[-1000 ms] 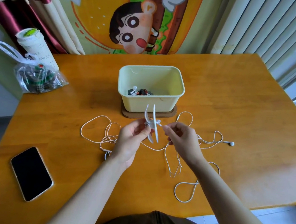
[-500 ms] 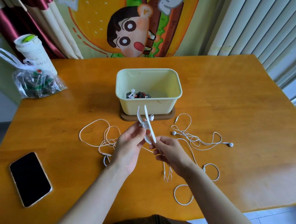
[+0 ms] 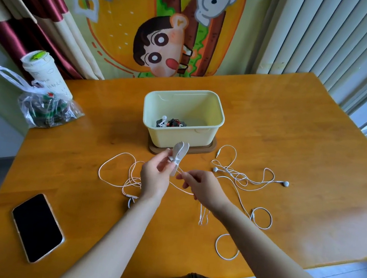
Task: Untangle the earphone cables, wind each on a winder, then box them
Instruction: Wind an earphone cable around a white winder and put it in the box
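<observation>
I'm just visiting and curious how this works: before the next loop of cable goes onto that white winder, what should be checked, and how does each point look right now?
1. Winder held firmly: ok, the left hand pinches it upright above the table.
2. Cable in hand: ok, the right hand pinches a white strand beside the winder.
3. Cable free of knots: not ok, the earphone cable on the table right of the hands lies in crossed loops.
4. Strand seated in the winder's slot: cannot tell, the fingers hide it.
5. Box ready: ok, it stands open behind the hands with a few items at the bottom.
6. Phone out of the way: ok, it lies apart from the cables.
</observation>
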The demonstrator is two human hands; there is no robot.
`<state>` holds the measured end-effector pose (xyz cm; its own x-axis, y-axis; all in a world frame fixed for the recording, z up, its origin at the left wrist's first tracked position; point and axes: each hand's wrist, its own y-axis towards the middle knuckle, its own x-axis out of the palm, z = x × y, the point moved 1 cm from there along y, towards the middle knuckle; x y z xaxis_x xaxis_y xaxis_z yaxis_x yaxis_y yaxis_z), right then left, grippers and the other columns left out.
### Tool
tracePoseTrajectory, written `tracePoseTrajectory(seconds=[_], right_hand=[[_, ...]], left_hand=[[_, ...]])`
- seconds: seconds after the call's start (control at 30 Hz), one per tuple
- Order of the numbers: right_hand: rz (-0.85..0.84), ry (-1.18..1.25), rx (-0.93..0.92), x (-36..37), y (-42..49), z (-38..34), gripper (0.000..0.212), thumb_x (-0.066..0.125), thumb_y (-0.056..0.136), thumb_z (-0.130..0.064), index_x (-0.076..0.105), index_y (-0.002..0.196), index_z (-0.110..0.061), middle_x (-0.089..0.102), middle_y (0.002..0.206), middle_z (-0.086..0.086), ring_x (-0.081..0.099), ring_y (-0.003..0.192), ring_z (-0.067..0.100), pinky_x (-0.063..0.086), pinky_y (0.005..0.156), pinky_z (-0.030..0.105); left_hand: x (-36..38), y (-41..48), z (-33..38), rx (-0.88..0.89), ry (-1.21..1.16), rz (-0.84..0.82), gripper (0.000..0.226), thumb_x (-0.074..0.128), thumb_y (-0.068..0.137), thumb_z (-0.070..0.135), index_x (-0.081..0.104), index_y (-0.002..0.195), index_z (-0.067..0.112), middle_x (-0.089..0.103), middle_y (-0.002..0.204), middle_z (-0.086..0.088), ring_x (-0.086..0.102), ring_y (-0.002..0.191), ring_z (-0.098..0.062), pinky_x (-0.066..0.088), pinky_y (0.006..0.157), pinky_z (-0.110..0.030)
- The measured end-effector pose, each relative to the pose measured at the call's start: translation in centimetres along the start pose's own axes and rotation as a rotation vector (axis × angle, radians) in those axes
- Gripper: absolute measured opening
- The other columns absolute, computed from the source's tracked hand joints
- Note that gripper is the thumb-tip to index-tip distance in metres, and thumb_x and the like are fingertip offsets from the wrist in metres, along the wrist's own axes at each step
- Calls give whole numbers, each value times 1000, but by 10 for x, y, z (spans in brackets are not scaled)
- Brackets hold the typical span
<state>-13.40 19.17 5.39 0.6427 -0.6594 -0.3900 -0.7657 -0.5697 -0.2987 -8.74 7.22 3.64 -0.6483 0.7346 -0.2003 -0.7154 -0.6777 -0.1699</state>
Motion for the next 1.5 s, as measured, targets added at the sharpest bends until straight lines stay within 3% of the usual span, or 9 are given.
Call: tracePoseTrajectory(seconds=[0.17, 0.33, 0.43, 0.7, 0.87, 1.0, 1.2, 1.33, 1.5], right_hand=[[-69, -369, -165, -24, 11, -21, 28, 45, 99, -18, 69, 98, -4, 61, 77, -1, 42, 50, 2, 35, 48, 7], [47, -422, -296, -43, 15, -32, 16, 57, 90, -7, 72, 91, -3, 72, 82, 8, 54, 60, 9, 37, 57, 11], [116, -424, -332, -53, 20, -31, 13, 62, 86, -9, 74, 89, -9, 72, 82, 3, 59, 71, 11, 39, 64, 13], [231, -351, -381, -66, 26, -30, 8, 68, 83, -14, 75, 86, -16, 68, 77, -8, 53, 64, -6, 39, 63, 6], [200, -329, -417, -73, 23, -36, 7, 70, 81, -12, 75, 83, -16, 66, 79, -7, 54, 69, 7, 42, 70, 20], [69, -103, -339, -76, 24, -35, 6, 66, 85, -7, 72, 85, -9, 66, 71, -6, 60, 61, -1, 51, 66, 15], [-43, 259, -206, -65, 17, -30, 12, 56, 93, -11, 67, 86, -11, 71, 80, 5, 69, 74, 9, 57, 74, 23], [-76, 394, -134, -51, 11, -27, 16, 54, 95, -13, 67, 87, -12, 71, 73, -5, 67, 70, 7, 55, 69, 21], [-109, 487, -34, -36, 8, -25, 21, 50, 97, -20, 66, 93, -8, 64, 70, 1, 60, 60, 4, 50, 57, 15]], left_hand=[[-3, 7, 6, 181, 261, -46, 34, 61, 87, 0, 66, 119, 9, 69, 108, -1, 64, 98, -15, 47, 81, -16], [-6, 5, 11, 278, 362, -88, 27, 61, 90, 2, 67, 115, 7, 68, 105, -4, 57, 89, -10, 39, 66, 1], [-7, 3, 10, 254, 343, -156, 32, 60, 90, 4, 63, 122, 8, 66, 109, -1, 57, 96, -9, 41, 72, -1], [-11, 3, 15, 202, 132, -313, 36, 60, 90, 2, 62, 119, 23, 70, 105, 6, 64, 102, -7, 51, 86, -18], [-13, -4, 24, 167, 35, -432, 39, 60, 88, -3, 62, 108, 31, 70, 105, 8, 64, 100, -3, 50, 89, -19], [-12, -10, 29, 136, -92, -496, 36, 59, 88, -4, 65, 105, 27, 71, 102, 5, 64, 99, -8, 49, 84, -20], [-7, -10, 35, -23, -511, -401, 35, 54, 86, -8, 64, 114, 12, 71, 109, -3, 62, 108, -18, 45, 97, -34], [-2, -13, 44, -41, -620, -395, 32, 48, 90, -8, 62, 111, 10, 73, 99, 0, 66, 96, -14, 51, 87, -27], [0, -14, 45, -71, -707, -371, 30, 49, 89, -1, 61, 112, 14, 71, 94, 2, 66, 88, -11, 51, 80, -28]])
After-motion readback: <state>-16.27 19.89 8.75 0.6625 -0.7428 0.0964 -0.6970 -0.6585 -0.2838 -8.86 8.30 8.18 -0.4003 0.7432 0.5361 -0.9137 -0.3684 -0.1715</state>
